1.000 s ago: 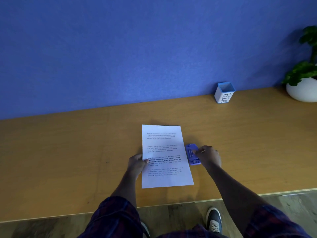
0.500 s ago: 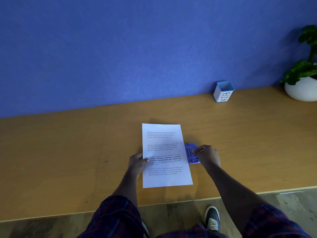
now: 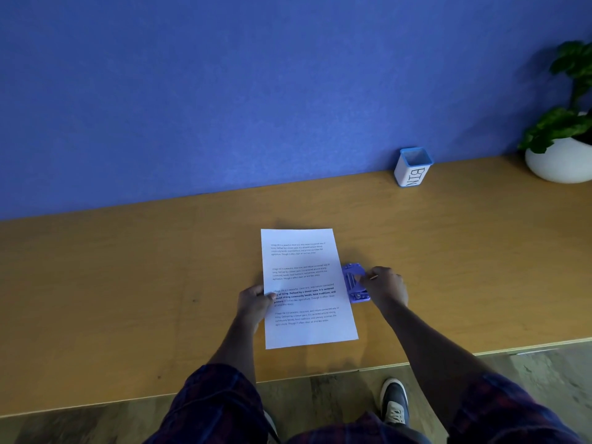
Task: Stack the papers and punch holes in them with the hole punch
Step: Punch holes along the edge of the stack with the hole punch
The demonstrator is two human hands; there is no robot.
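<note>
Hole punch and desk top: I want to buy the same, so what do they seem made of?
Hole punch: likely moulded plastic, given its even purple colour and matte surface; small metal-looking parts show near its front end. Desk top: looks like wood or wood veneer, tan with faint grain, low sheen.

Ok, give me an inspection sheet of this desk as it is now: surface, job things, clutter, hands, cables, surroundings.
Surface: wooden desk, bare wood around the work.
Job's things: printed paper stack lying flat; purple hole punch at its right edge, mid-height.
Clutter: white cup with blue rim marked BIN at the back; potted plant in a white pot at far right.
Hands: left hand holds the stack's left edge, thumb on top; right hand grips the punch.
Cables: nothing seen.
Surroundings: blue wall behind; wood-look floor and a shoe below the desk edge.
</note>
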